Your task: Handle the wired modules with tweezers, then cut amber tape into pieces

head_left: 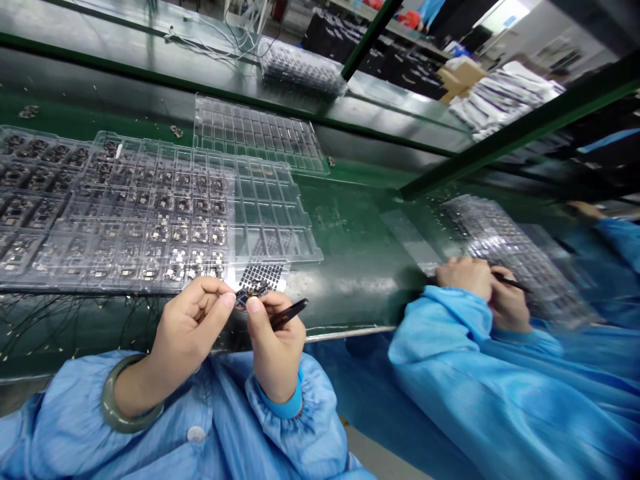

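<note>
**Board pinched by the tray**

We hold a small dark circuit board (253, 290) just below the corner of a ribbed clear plastic tray (305, 247) filled with rows of boards. Our left hand (193, 327) (a stone bangle (123, 393) on its wrist) has its grip clamped on the board; our right hand (275, 350) clamps black tweezers (290, 313). The glossy green surface (350, 227) runs on past a co-worker's hand (465, 277).

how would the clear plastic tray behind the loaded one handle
Probably light and a bit flexible: the clear plastic tray looks thin-walled. Its moulded pockets likely add some stiffness, and it may slide on the green bench.
</note>
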Tool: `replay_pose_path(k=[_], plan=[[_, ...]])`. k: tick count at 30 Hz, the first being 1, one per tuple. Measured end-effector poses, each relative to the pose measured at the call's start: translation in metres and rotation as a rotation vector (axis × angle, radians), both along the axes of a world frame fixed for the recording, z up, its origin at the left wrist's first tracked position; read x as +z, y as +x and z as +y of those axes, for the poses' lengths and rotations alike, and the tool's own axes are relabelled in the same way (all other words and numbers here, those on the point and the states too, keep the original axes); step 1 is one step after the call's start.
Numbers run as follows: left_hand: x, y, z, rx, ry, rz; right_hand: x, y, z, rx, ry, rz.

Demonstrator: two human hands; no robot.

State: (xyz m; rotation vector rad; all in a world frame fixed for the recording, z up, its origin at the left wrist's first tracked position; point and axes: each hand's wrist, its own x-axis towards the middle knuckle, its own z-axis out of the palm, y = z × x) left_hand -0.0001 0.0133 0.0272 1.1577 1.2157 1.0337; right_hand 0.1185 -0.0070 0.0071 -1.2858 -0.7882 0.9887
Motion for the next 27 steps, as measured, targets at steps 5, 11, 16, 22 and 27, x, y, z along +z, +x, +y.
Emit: replay_pose_path(k=[5,11,16,22,27], plan=[[0.005,-0.001,0.001,0.005,-0.002,0.047,0.004,0.002,-0.003,0.004,0.057,-0.090],[0.008,-0.006,0.004,-0.084,-0.039,0.025,0.001,0.008,-0.009,0.073,0.278,-0.250],[0.006,-0.003,0.002,-0.127,-0.085,-0.131,0.000,0.006,-0.008,-0.030,0.210,-0.165],[0.000,-0.002,-0.001,-0.132,-0.107,-0.265,-0.002,0.002,-0.008,-0.073,0.155,-0.136],[-0.002,-0.003,-0.002,-0.121,-0.114,-0.265,-0.004,0.002,-0.008,-0.078,0.129,-0.110]])
